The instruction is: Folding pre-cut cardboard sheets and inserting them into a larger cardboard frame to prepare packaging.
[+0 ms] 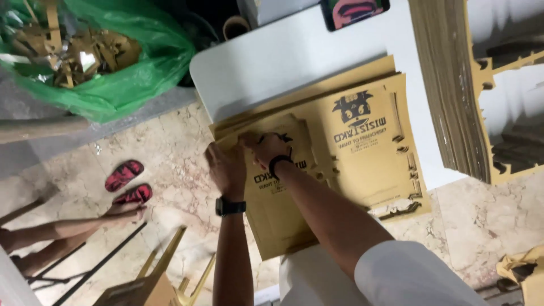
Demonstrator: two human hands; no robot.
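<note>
The left hand (226, 165) is gripping the near left edge of the top cardboard sheet (283, 192), fingers curled together on it; a black watch (230, 207) is sitting on that wrist. The right hand (266, 148) is pinching the same sheet near its upper corner, fingers closed on the card, a dark band (279, 163) circling the wrist. The sheet is lying tilted on a pile of printed die-cut sheets (368, 147), which is resting on the white table (283, 62) and overhanging its edge. A tall stack (447, 85) of cardboard is standing at the right. A green bag (113, 73) of offcuts is sitting at the upper left. On the marble floor (181, 170), another person's feet are wearing red sandals (129, 182).
</note>
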